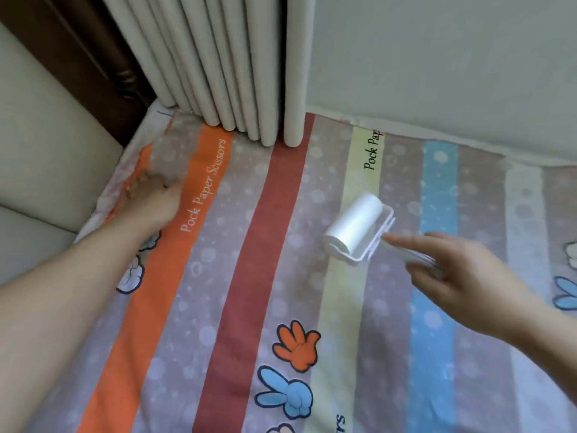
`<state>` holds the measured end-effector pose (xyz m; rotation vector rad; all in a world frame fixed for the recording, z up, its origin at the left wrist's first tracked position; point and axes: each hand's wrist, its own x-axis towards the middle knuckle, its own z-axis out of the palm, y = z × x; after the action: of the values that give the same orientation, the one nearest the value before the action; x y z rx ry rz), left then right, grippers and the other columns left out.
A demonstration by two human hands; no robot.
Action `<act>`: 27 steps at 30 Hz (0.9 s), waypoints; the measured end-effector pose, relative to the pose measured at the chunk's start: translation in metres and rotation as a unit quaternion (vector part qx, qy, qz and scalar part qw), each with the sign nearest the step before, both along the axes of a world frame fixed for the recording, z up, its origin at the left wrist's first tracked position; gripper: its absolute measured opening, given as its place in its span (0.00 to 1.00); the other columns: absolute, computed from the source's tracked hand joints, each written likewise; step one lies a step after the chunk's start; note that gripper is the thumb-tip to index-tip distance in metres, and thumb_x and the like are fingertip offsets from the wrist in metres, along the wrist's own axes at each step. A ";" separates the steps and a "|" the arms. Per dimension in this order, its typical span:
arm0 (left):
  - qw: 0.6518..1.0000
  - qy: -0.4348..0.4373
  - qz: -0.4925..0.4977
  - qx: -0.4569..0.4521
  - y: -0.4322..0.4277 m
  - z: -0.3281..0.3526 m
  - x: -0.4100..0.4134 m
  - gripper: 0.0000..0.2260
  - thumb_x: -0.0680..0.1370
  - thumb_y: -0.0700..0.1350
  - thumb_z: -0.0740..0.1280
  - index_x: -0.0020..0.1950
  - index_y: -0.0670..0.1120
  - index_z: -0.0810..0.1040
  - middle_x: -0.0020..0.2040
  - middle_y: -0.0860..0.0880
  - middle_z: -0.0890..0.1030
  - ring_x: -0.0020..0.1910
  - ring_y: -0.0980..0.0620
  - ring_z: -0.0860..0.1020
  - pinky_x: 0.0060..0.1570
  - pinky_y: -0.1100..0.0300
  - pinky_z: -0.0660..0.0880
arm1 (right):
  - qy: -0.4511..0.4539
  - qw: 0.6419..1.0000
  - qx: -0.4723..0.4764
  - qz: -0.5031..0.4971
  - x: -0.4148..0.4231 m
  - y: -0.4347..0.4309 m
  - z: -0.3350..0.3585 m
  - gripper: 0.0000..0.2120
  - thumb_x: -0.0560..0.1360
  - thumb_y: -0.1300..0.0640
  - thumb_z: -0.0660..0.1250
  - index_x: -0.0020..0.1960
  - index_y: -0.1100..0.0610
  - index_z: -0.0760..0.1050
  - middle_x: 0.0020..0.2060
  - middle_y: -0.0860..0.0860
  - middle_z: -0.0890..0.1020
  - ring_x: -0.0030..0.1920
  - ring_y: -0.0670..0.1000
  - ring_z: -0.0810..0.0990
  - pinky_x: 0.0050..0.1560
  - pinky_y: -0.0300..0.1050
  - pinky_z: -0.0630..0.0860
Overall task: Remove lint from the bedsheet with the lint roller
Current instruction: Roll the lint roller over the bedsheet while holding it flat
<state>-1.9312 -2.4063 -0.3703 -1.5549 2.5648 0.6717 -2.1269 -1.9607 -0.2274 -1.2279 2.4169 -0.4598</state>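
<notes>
The striped bedsheet (pixel 249 276) with cartoon hand prints fills the lower view. A white lint roller (pixel 356 229) lies with its roll on the pale yellow stripe, at the right of the middle. My right hand (pixel 462 276) grips its handle, with the index finger stretched along it toward the roll. My left hand (pixel 156 198) rests on the sheet at the far left near the bed's edge, its fingers blurred and pressed into the fabric.
Pleated beige curtains (pixel 218 73) hang down onto the sheet's far edge. A pale wall (pixel 452 73) runs along the far right side. A cream padded surface (pixel 37 151) and dark wood trim (pixel 78 42) border the bed at the left.
</notes>
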 end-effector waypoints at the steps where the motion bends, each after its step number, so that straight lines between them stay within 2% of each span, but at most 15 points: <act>1: 1.000 0.001 0.005 -0.017 0.004 -0.008 -0.009 0.24 0.82 0.66 0.56 0.69 0.51 0.73 0.72 0.42 0.67 0.74 0.38 0.65 0.74 0.35 0.58 | 0.013 1.000 -0.011 -0.024 -0.008 0.000 -0.003 0.24 0.75 0.54 0.64 0.66 0.34 0.70 0.41 0.44 0.75 0.38 0.46 0.75 0.38 0.51 0.73; 3: 0.996 0.047 -0.063 -0.037 0.034 0.009 -0.035 0.22 0.83 0.62 0.56 0.68 0.49 0.72 0.69 0.43 0.70 0.70 0.39 0.69 0.70 0.40 0.65 | 0.026 0.998 -0.002 -0.059 -0.022 -0.016 -0.012 0.24 0.77 0.55 0.63 0.68 0.35 0.69 0.44 0.46 0.75 0.44 0.52 0.76 0.39 0.49 0.72; 5: 0.991 0.066 -0.114 -0.006 0.093 0.057 -0.067 0.20 0.85 0.52 0.57 0.73 0.43 0.70 0.75 0.41 0.68 0.74 0.40 0.65 0.74 0.44 0.61 | 0.035 0.997 0.012 -0.062 -0.033 -0.046 -0.027 0.24 0.77 0.55 0.60 0.70 0.37 0.67 0.50 0.50 0.76 0.53 0.57 0.77 0.43 0.49 0.72; 7: 0.984 0.089 -0.151 0.011 0.121 0.067 -0.090 0.21 0.85 0.48 0.56 0.77 0.43 0.67 0.80 0.43 0.62 0.80 0.44 0.58 0.78 0.50 0.55 | 0.045 0.997 0.019 -0.058 -0.043 -0.084 -0.038 0.25 0.77 0.56 0.58 0.72 0.39 0.66 0.56 0.53 0.76 0.58 0.59 0.75 0.47 0.49 0.72; 10: 0.979 0.083 -0.188 0.013 0.119 0.052 -0.109 0.22 0.84 0.47 0.55 0.77 0.44 0.68 0.79 0.44 0.63 0.79 0.46 0.58 0.76 0.54 0.54 | 0.044 0.997 0.027 -0.056 -0.054 -0.138 -0.049 0.26 0.77 0.57 0.56 0.73 0.40 0.64 0.58 0.54 0.74 0.58 0.60 0.75 0.47 0.48 0.70; 12: 0.978 0.068 -0.198 0.016 0.109 0.043 -0.110 0.22 0.84 0.44 0.56 0.79 0.43 0.65 0.81 0.43 0.60 0.80 0.47 0.55 0.77 0.54 0.50 | 0.041 0.997 0.032 -0.060 -0.059 -0.165 -0.058 0.27 0.77 0.58 0.57 0.74 0.40 0.63 0.59 0.55 0.73 0.57 0.60 0.75 0.47 0.48 0.70; 15: 0.976 0.012 -0.212 0.043 0.091 0.020 -0.107 0.29 0.84 0.45 0.55 0.84 0.45 0.49 0.84 0.47 0.45 0.82 0.51 0.41 0.79 0.53 0.39 | 0.039 0.997 0.040 -0.059 -0.061 -0.190 -0.071 0.29 0.76 0.60 0.58 0.74 0.40 0.62 0.60 0.54 0.73 0.56 0.59 0.76 0.46 0.48 0.71; 17: 0.974 -0.006 -0.221 0.040 0.093 0.012 -0.102 0.30 0.85 0.47 0.54 0.83 0.47 0.44 0.83 0.49 0.40 0.81 0.53 0.37 0.79 0.52 0.36 | 0.039 0.997 0.040 -0.057 -0.058 -0.185 -0.072 0.29 0.77 0.59 0.58 0.74 0.40 0.61 0.58 0.55 0.73 0.55 0.60 0.76 0.45 0.48 0.71; 21: 0.975 -0.016 -0.220 0.026 0.094 0.004 -0.107 0.29 0.85 0.50 0.51 0.83 0.48 0.42 0.83 0.51 0.38 0.80 0.55 0.35 0.78 0.52 0.34 | 0.038 0.997 0.044 -0.051 -0.056 -0.153 -0.074 0.27 0.78 0.57 0.57 0.74 0.40 0.62 0.51 0.54 0.73 0.51 0.62 0.76 0.45 0.52 0.75; 27: 0.976 -0.023 -0.216 -0.002 0.100 0.000 -0.107 0.29 0.85 0.56 0.47 0.84 0.49 0.42 0.83 0.52 0.39 0.80 0.55 0.36 0.79 0.51 0.35 | 0.058 0.994 0.069 -0.060 -0.048 -0.099 -0.068 0.25 0.78 0.57 0.57 0.72 0.38 0.65 0.53 0.52 0.75 0.51 0.61 0.77 0.41 0.49 0.73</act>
<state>-2.0382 -2.3067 -0.3702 -0.9434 2.7298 0.5691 -2.1745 -2.0595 -0.2958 -1.0831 2.5825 -0.2570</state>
